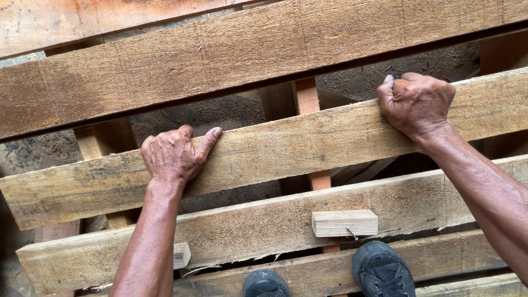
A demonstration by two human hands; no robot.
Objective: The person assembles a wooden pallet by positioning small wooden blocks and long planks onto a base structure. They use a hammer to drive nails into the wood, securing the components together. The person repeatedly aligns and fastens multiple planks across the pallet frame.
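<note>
Both hands, left hand (171, 157) and right hand (416, 103), clench the far edge of a rough, sawn plank (286, 148). Open gaps run along both its edges. A small pale wood block (345, 223) lies on the next plank nearer.

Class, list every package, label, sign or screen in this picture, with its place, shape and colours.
None in view: only bare wooden planks, a small pale wood block, two dark shoes, and the left hand and right hand gripping one plank.
</note>
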